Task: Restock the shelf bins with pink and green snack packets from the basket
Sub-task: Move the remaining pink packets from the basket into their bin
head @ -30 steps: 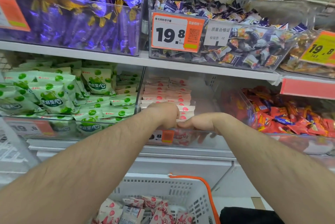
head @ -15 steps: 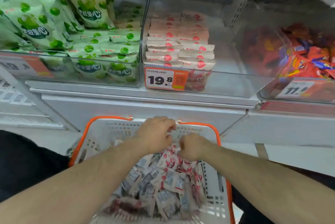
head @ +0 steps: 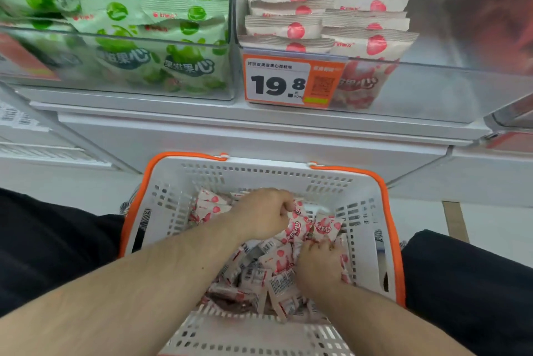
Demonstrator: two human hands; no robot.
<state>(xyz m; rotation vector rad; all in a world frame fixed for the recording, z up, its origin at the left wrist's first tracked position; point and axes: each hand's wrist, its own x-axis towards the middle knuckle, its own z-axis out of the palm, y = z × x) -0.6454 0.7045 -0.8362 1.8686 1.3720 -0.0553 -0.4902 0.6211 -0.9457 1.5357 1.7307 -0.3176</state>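
A white basket with an orange rim (head: 383,191) stands below the shelf, holding several pink snack packets (head: 277,262). My left hand (head: 264,215) is inside it, fingers curled round pink packets near the far side. My right hand (head: 318,265) digs into the pile, fingers curled on packets at the right. Above, a clear bin (head: 432,90) holds neat rows of pink packets (head: 326,18) in its left part. A second clear bin (head: 121,38) to the left is packed with green packets (head: 184,12).
An orange and white price tag reading 19.8 (head: 291,81) hangs on the pink bin's front. A white shelf ledge (head: 259,136) runs between bins and basket. Dark trouser legs (head: 467,283) flank the basket. Red packets show at the far right.
My hands went from the pink bin on the shelf down into the basket, and the view followed. Both hands now dig deeper among the pink packets and close on them.
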